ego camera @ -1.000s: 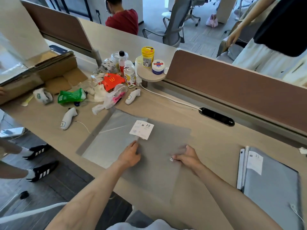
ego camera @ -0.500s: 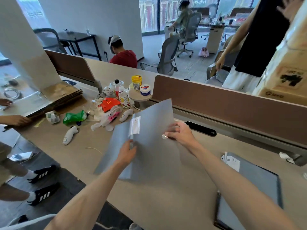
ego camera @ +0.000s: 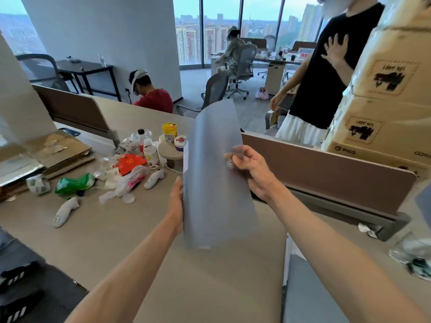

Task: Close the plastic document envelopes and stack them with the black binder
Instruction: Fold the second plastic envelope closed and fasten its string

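Note:
A translucent grey plastic envelope stands almost upright in the air above the desk, seen nearly edge-on. My left hand grips its lower left edge. My right hand pinches its right edge at the metal snap button. A second grey envelope lies flat on the desk at the lower right, partly hidden by my right forearm. The black binder cannot be made out.
Clutter sits at the back left of the desk: bottles, a yellow jar, a green bag, white handheld devices, flattened cardboard. A brown divider runs behind. Cardboard boxes and a standing person are at the right.
The envelope went from lying flat on the desk to being lifted and turned upright by both hands. The view tilted up toward the room.

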{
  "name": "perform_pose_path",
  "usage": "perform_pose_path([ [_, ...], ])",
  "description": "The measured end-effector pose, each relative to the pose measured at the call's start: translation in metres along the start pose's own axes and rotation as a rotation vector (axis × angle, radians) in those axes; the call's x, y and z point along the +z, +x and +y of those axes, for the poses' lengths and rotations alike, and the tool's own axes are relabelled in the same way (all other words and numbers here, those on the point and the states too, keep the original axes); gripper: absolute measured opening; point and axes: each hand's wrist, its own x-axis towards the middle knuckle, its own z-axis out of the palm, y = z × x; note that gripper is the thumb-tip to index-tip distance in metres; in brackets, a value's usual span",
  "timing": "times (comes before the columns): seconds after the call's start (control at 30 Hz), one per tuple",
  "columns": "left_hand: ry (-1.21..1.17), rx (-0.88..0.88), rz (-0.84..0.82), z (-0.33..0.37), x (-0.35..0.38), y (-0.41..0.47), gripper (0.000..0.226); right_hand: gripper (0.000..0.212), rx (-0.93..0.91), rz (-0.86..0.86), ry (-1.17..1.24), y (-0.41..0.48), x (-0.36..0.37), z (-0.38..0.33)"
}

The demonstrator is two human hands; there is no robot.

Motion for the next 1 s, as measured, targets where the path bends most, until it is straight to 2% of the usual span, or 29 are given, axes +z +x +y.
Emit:
perform_pose_path([
  [0.1, -0.081, -0.028, -0.14, 0.01, -0.004, 0.016, 0.06, 0.021, 0.029, 0.017, -0.015, 0.019, 0.005, 0.001],
  [0.17, -0.099, -0.061, -0.167, 0.012, -0.017, 0.025, 0.056, 0.021, 0.07, 0.089, -0.102, 0.034, 0.004, 0.008],
  [0.33, -0.01, -0.162, -0.075, -0.005, -0.074, 0.06, 0.035, 0.023, 0.266, 0.369, -0.437, 0.062, -0.019, 0.061],
  [0.5, 0.145, -0.271, 0.04, -0.037, -0.125, 0.091, 0.036, 0.014, 0.568, 0.414, -0.606, 0.06, -0.033, 0.144],
  [0.67, 0.382, -0.362, 0.088, -0.065, -0.171, 0.106, 0.038, 0.019, 0.815, 0.415, -0.726, 0.05, -0.029, 0.209],
  [0.77, 0.503, -0.415, 0.05, -0.071, -0.19, 0.108, 0.031, 0.007, 0.87, 0.418, -0.74, 0.039, -0.024, 0.227],
  [0.87, 0.557, -0.417, 0.022, -0.08, -0.201, 0.122, 0.033, 0.015, 0.881, 0.457, -0.64, 0.037, -0.023, 0.239],
  [0.93, 0.674, -0.353, 0.017, -0.086, -0.204, 0.129, 0.037, 0.018, 0.865, 0.513, -0.53, 0.036, -0.024, 0.245],
  [1.0, 0.938, -0.228, 0.024, -0.093, -0.206, 0.133, 0.044, 0.018, 0.863, 0.534, -0.526, 0.033, -0.022, 0.25],
])
